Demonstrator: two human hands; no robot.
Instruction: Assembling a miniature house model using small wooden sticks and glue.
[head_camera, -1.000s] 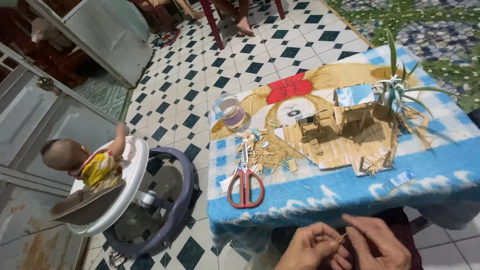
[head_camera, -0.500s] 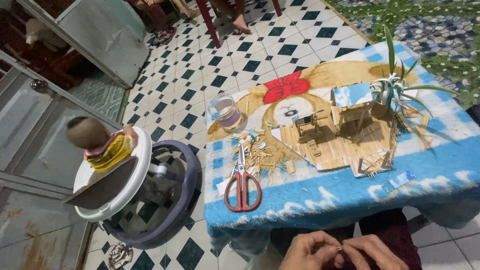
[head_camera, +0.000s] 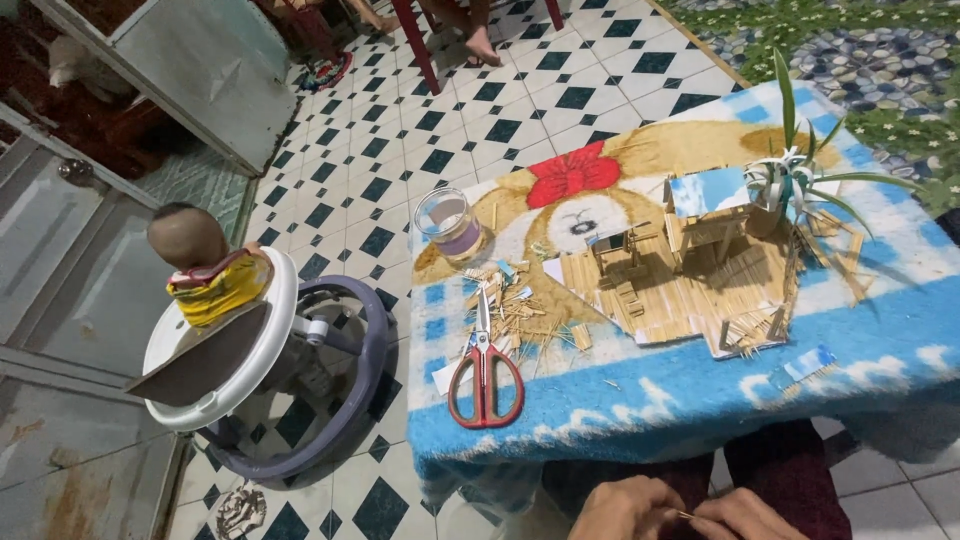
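Left hand and right hand at bottom edge, below table front, fingertips meeting. Both pinching 1 thin wooden stick, held between hands. On blue towel-covered table: red-handled scissors, closed, near front left; pile of stick offcuts just behind; stick model house on board; glass jar back left; potted plant back right. Baby walker on tiled floor, left of table.

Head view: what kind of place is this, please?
Probably a home, at a doorway onto a patio or garden. A child sits in a baby walker on a checkered tile floor, and a low table under a printed blanket holds a stick model house and scissors.
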